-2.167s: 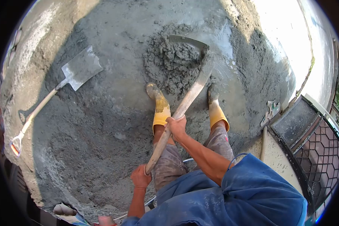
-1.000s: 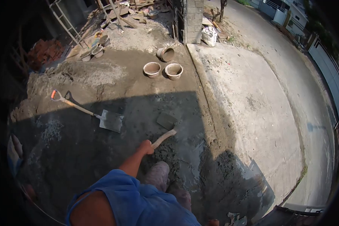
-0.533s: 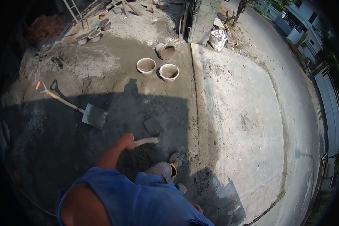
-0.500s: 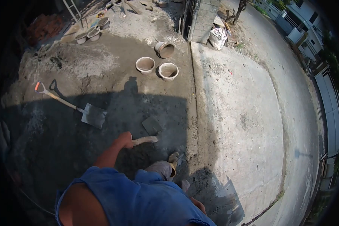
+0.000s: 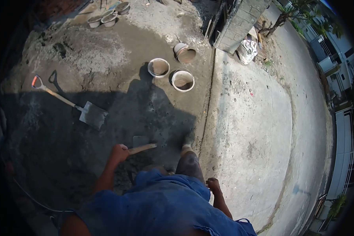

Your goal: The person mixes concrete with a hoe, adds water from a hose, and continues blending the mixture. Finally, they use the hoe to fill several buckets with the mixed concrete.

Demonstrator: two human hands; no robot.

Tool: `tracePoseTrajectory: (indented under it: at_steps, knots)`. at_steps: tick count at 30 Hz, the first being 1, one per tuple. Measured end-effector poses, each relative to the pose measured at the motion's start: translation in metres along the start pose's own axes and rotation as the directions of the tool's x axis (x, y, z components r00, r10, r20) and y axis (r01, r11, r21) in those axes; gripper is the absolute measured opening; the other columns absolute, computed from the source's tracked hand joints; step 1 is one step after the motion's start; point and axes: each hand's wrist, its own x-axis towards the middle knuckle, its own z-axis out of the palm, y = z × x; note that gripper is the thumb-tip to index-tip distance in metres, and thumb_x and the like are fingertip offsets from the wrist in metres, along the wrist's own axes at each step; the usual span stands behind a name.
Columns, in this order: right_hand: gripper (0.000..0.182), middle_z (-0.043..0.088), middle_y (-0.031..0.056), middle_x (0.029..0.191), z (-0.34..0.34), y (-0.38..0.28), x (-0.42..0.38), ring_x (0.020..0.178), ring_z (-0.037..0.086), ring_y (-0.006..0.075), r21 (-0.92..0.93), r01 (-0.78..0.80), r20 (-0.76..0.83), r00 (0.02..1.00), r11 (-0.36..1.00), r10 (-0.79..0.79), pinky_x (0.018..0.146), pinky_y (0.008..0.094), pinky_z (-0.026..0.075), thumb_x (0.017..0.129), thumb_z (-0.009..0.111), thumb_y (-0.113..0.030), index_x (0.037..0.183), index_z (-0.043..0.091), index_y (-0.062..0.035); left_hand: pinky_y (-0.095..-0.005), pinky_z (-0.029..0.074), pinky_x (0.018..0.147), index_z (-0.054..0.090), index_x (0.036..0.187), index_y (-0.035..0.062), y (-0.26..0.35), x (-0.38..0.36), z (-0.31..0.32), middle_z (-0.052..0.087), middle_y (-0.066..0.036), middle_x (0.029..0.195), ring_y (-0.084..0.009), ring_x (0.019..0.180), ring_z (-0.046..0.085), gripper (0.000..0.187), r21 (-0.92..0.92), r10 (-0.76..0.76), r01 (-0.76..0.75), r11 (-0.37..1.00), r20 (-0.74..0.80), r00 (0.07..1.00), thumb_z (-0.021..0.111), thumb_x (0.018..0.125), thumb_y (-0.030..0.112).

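My left hand [image 5: 121,152] is wrapped round the wooden handle of a hoe [image 5: 142,148]. The hoe's flat, mud-grey blade lies low against dark wet ground, in shadow and hard to make out. Beside my right thigh hangs my right hand [image 5: 213,184], its fingers loosely bent and nothing visible in them. My right boot [image 5: 187,148] is planted forward on the wet cement, near the edge of the concrete slab.
Two mortar-smeared buckets [image 5: 183,80] [image 5: 158,67] stand ahead, with a tipped bucket [image 5: 186,55] behind them. A shovel [image 5: 93,115] lies at left. More buckets [image 5: 108,19] sit farther back. A block pillar [image 5: 240,29] and white sack [image 5: 247,51] stand beyond the concrete slab [image 5: 247,118].
My left hand has drawn the hoe back to the left and nearer my body. My right leg has stepped forward, and my right hand has come into fuller view.
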Motion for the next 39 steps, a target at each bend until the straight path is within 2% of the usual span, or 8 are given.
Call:
tracePoseTrajectory:
  at_steps: [4, 13, 18, 20, 23, 29, 36, 39]
  knots:
    - [0.033, 0.064, 0.0101, 0.092, -0.022, -0.105, 0.06, 0.074, 0.064, 0.0217, 0.142, -0.069, 0.139, 0.989, 0.987, 0.05, 0.059, 0.0362, 0.051, 0.084, 0.059, -0.017, 0.115, 0.055, -0.0066, -0.0352, 0.052, 0.07, 0.069, 0.086, -0.0006, 0.03, 0.006, -0.012, 0.069, -0.016, 0.08, -0.0257, 0.077, 0.068, 0.023, -0.04, -0.103, 0.098, 0.994, -0.148, 0.984, 0.063, 0.073, 0.017]
    - [0.025, 0.064, 0.0039, 0.086, 0.002, -0.401, 0.334, 0.071, 0.066, 0.0195, -0.226, -0.059, 0.218, 0.97, 0.972, 0.109, 0.066, 0.0427, 0.05, 0.086, 0.056, -0.021, 0.109, 0.055, -0.0112, -0.036, 0.049, 0.068, 0.067, 0.081, 0.0, 0.07, 0.054, -0.054, 0.067, -0.013, 0.075, -0.0236, 0.071, 0.065, 0.022, 0.013, -0.428, 0.461, 0.888, -0.349, 0.834, 0.056, 0.08, 0.019]
    - [0.041, 0.06, 0.0073, 0.076, 0.044, -0.532, 0.464, 0.062, 0.063, 0.0216, -0.101, 0.059, 0.223, 0.974, 0.993, -0.035, 0.057, 0.0436, 0.048, 0.079, 0.067, -0.016, 0.117, 0.053, -0.007, -0.0322, 0.047, 0.066, 0.064, 0.079, -0.0018, 0.132, 0.105, -0.071, 0.064, -0.01, 0.071, -0.0179, 0.067, 0.059, 0.019, 0.062, -0.521, 0.571, 0.818, -0.338, 0.784, 0.057, 0.081, 0.016]
    - [0.057, 0.064, 0.0152, 0.078, 0.06, -0.536, 0.562, 0.06, 0.063, 0.0236, -0.196, 0.3, 0.102, 0.953, 0.934, -0.285, 0.059, 0.0375, 0.05, 0.074, 0.07, -0.016, 0.123, 0.049, 0.0038, -0.0312, 0.046, 0.066, 0.063, 0.078, -0.002, 0.155, 0.126, -0.074, 0.063, -0.008, 0.071, -0.0158, 0.067, 0.058, 0.021, 0.03, -0.566, 0.622, 0.782, -0.382, 0.731, 0.057, 0.082, 0.018]
    - [0.073, 0.059, 0.027, 0.112, 0.071, -0.609, 0.583, 0.108, 0.058, 0.0344, -0.522, 0.24, -0.189, 0.903, 0.819, -0.385, 0.092, 0.04, 0.045, 0.066, 0.073, -0.033, 0.125, 0.048, 0.0021, -0.0309, 0.045, 0.065, 0.062, 0.077, -0.0011, 0.154, 0.138, -0.085, 0.061, -0.007, 0.071, -0.0149, 0.068, 0.056, 0.024, 0.056, -0.592, 0.642, 0.765, -0.329, 0.735, 0.056, 0.085, 0.021]
    - [0.052, 0.067, 0.0198, 0.078, 0.082, -0.626, 0.614, 0.081, 0.067, 0.0296, -0.473, 0.262, -0.051, 0.945, 0.841, -0.322, 0.069, 0.0401, 0.049, 0.079, 0.061, -0.049, 0.09, 0.065, 0.0015, -0.0297, 0.043, 0.066, 0.06, 0.078, -0.0003, 0.165, 0.135, -0.09, 0.06, -0.006, 0.074, -0.0148, 0.071, 0.054, 0.023, -0.023, -0.71, 0.733, 0.679, -0.275, 0.649, 0.055, 0.087, 0.02]
    - [0.048, 0.064, 0.0231, 0.084, 0.143, -0.566, 0.524, 0.081, 0.063, 0.0376, -0.568, 0.46, 0.18, 0.878, 0.682, -0.443, 0.071, 0.042, 0.048, 0.081, 0.061, -0.046, 0.096, 0.062, -0.001, -0.0293, 0.042, 0.069, 0.059, 0.083, -0.0002, 0.158, 0.071, -0.051, 0.059, -0.005, 0.077, -0.0143, 0.072, 0.052, 0.014, -0.223, -0.814, 0.786, 0.577, -0.238, 0.53, 0.053, 0.086, 0.012]
    - [0.033, 0.064, 0.0221, 0.09, 0.213, -0.548, 0.493, 0.09, 0.061, 0.0419, -0.583, 0.565, 0.341, 0.823, 0.584, -0.455, 0.076, 0.048, 0.047, 0.074, 0.061, -0.026, 0.099, 0.061, -0.0047, -0.0306, 0.048, 0.054, 0.058, 0.083, 0.001, 0.159, 0.042, -0.031, 0.058, -0.006, 0.077, -0.0147, 0.069, 0.054, 0.012, -0.442, -0.941, 0.83, 0.339, -0.174, 0.291, 0.052, 0.087, 0.012]
